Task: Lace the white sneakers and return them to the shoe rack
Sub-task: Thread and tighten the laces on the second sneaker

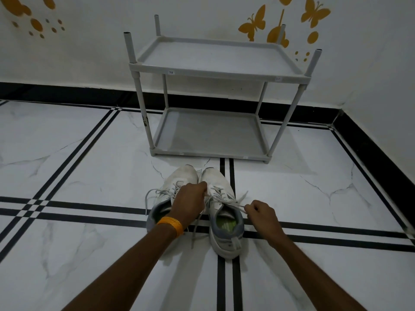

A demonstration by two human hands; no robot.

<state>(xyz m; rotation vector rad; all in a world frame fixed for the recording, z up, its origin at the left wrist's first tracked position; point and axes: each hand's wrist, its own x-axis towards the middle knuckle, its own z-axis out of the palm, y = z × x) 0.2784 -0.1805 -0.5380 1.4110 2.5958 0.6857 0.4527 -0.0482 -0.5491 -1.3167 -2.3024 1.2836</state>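
Two white sneakers stand side by side on the floor, toes pointing toward the rack. The left sneaker (182, 176) has loose laces trailing to its left. The right sneaker (224, 232) shows a green insole and grey collar. My left hand (189, 202) reaches over the left sneaker and pinches one lace of the right sneaker near its eyelets. My right hand (260, 213) pinches the other lace end (238, 204), pulled out to the right. The grey two-shelf shoe rack (157, 66) stands just beyond the sneakers, both shelves bare.
The floor is white marble tile with black stripes (225, 277). A white wall with yellow butterfly decals (252, 24) and a black skirting (370, 149) runs behind and to the right of the rack. An orange band (171, 224) sits on my left wrist.
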